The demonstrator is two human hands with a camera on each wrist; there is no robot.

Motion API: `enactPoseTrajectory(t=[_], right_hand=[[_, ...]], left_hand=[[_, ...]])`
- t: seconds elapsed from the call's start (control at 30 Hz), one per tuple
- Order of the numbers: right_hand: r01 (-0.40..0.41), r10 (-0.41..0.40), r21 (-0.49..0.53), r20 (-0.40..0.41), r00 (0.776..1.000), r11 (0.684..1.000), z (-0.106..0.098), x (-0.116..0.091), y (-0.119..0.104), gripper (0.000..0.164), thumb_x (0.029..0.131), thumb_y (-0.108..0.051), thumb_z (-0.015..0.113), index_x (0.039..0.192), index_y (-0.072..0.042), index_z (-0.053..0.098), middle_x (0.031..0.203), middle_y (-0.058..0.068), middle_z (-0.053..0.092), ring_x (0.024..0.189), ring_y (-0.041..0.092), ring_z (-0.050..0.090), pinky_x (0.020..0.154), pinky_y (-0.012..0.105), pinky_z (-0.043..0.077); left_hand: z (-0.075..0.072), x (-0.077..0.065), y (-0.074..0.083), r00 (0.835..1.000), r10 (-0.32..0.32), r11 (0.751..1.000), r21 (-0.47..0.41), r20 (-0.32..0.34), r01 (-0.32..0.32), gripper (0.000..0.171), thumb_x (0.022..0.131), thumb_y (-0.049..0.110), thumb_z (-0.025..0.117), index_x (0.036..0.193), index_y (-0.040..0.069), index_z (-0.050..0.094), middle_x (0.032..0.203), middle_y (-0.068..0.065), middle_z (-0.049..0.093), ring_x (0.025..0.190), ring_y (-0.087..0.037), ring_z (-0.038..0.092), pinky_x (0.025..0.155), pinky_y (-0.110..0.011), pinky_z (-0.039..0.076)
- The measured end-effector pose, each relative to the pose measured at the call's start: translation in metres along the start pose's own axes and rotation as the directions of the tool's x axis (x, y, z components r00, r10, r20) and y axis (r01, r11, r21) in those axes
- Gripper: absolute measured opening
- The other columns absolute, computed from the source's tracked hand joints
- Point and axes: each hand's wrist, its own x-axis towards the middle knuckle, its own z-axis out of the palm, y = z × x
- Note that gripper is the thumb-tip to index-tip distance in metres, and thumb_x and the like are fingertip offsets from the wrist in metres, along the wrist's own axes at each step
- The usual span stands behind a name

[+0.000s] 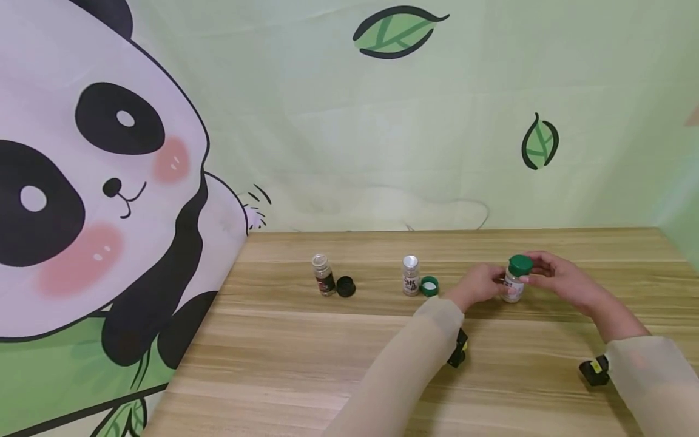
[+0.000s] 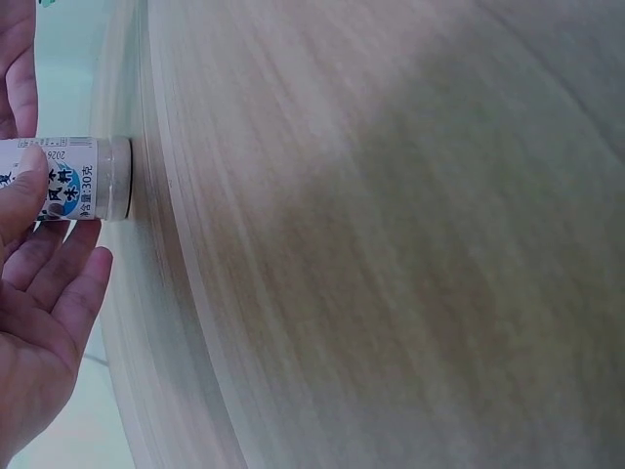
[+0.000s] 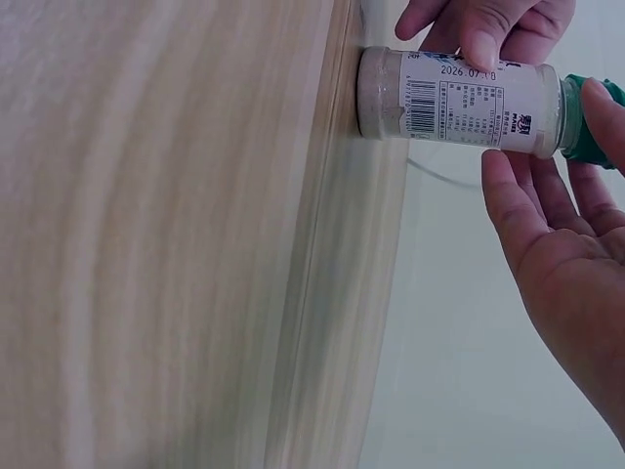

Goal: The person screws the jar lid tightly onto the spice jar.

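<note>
At the right of the head view a clear spice bottle [image 1: 512, 292] stands upright on the wooden table, its green cap [image 1: 520, 264] on top. My left hand [image 1: 480, 283] holds the bottle's body, its thumb [image 2: 25, 193] across the white label. From the other side my right hand [image 1: 565, 280] grips the green cap; in the right wrist view its thumb [image 3: 604, 117] lies on the cap. Pale contents [image 3: 379, 93] show at the bottle's base. The left wrist view cuts off the cap.
Left of my hands stands a silver-topped spice bottle [image 1: 411, 277], with a loose green cap [image 1: 429, 286] beside it. Farther left is a dark-labelled spice bottle [image 1: 324, 278] next to a loose black cap [image 1: 346, 286]. A panda-printed cloth [image 1: 306, 121] hangs behind the table [image 1: 284, 364].
</note>
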Motion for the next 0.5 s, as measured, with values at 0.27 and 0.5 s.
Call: enactPoseTrajectory(t=[0.27,0.5], right_hand=[[0.011,-0.011,0.019,-0.013,1.0,1.0,0.0015,0.0002,-0.0013,0.059,0.106,-0.017,0.056,0.149,0.015,0.032,0.145,0.037,0.045,0.102,-0.023,0.045,0.085,0.008,0.047],[0.02,-0.021,0.014,0.025,0.999,1.0,-0.0018,-0.0006,-0.0006,0.061,0.106,-0.018,0.056,0.151,0.014,0.03,0.148,0.038,0.043,0.105,-0.021,0.044,0.085,0.009,0.047]], left_hand=[[-0.001,0.0005,-0.0001,1.0,0.003,1.0,-0.02,0.01,-0.003,0.033,0.097,0.02,0.071,0.128,0.01,0.07,0.126,-0.003,0.076,0.11,-0.007,0.069,0.085,-0.009,0.048],[-0.0002,0.0005,0.0004,1.0,-0.004,0.999,-0.039,0.009,0.004,0.033,0.097,0.02,0.071,0.129,0.011,0.07,0.125,-0.002,0.076,0.109,-0.006,0.068,0.086,-0.01,0.048]])
